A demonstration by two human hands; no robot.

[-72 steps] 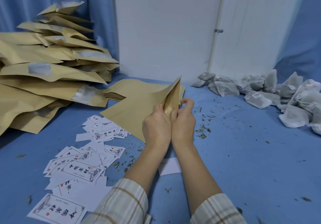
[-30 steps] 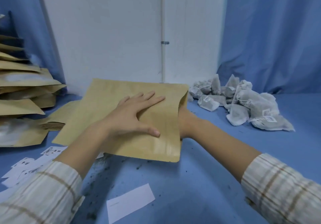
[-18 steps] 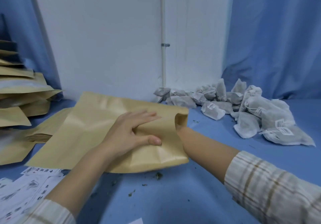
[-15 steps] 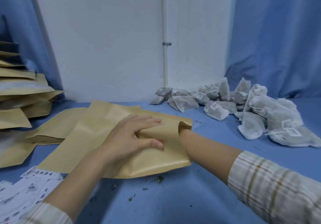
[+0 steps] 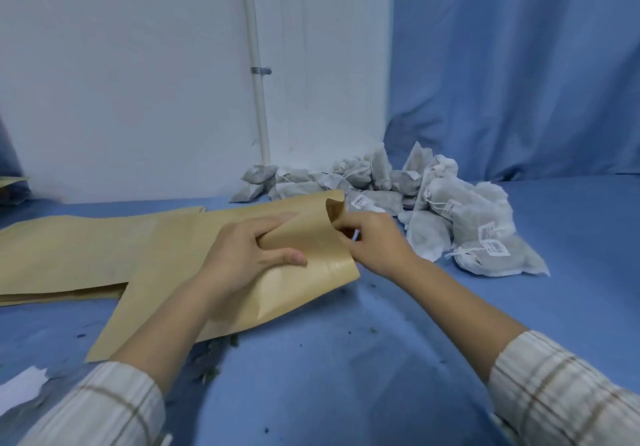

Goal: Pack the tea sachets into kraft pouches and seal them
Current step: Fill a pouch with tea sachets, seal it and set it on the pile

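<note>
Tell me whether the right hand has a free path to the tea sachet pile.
Probably yes: the right hand sits at the kraft pouch mouth, and the tea sachet pile lies just beyond it with nothing between.

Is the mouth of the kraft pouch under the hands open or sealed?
Open. The kraft pouch has its top layer lifted and curled at the right edge, where the right hand is; the left hand grips the layer.

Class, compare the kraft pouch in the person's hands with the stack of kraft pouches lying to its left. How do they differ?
The held pouch has its mouth curled open; the stack lies flat. The left hand and right hand pinch the held pouch; nothing touches the stack. Both are tan kraft on the blue table.
</note>
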